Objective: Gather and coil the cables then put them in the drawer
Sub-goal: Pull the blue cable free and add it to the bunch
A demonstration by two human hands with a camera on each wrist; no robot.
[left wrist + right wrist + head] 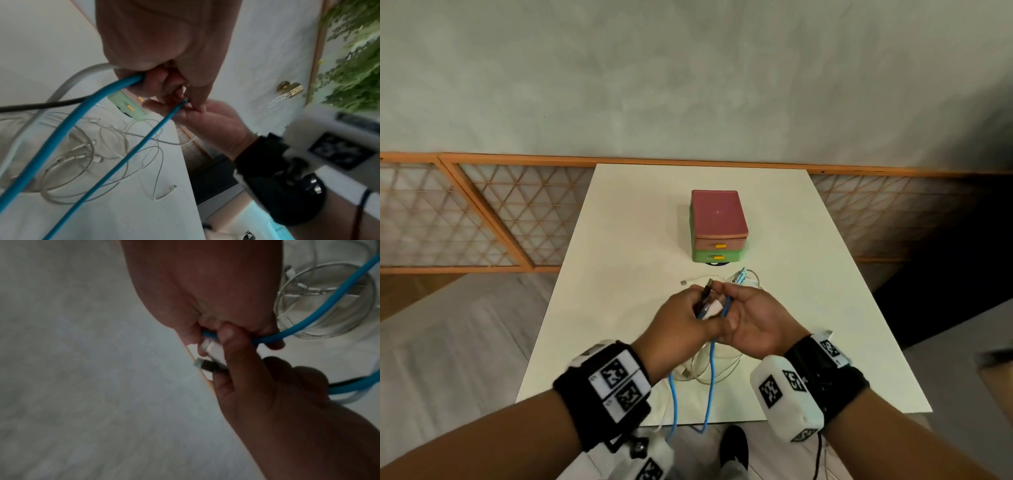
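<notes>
Head view puts the worktop [619, 240] down the middle of the frame, with the little drawer unit [717, 229] in its upper centre, both drawers closed as far as I can see, their yellow handles facing down-frame toward me. Below it, nearer the frame's centre, I have both hands together over the loose white cables [722, 371] on the worktop. My left hand [681, 329] is curled round a bunch of cable ends: the blue cable [710, 387], a white plug [712, 308] and a black plug [707, 289], which points up-frame toward the drawers. My right hand [755, 325] pinches the blue cable right against the left, fingers curled on it; the right wrist view shows this pinch clearly. From the hands the blue cable hangs down-frame in a long loop past the worktop's lower edge, so its slack lies below my hands and the drawers above. I judge the coiling must draw that loop upward; either hand is about equally near.
</notes>
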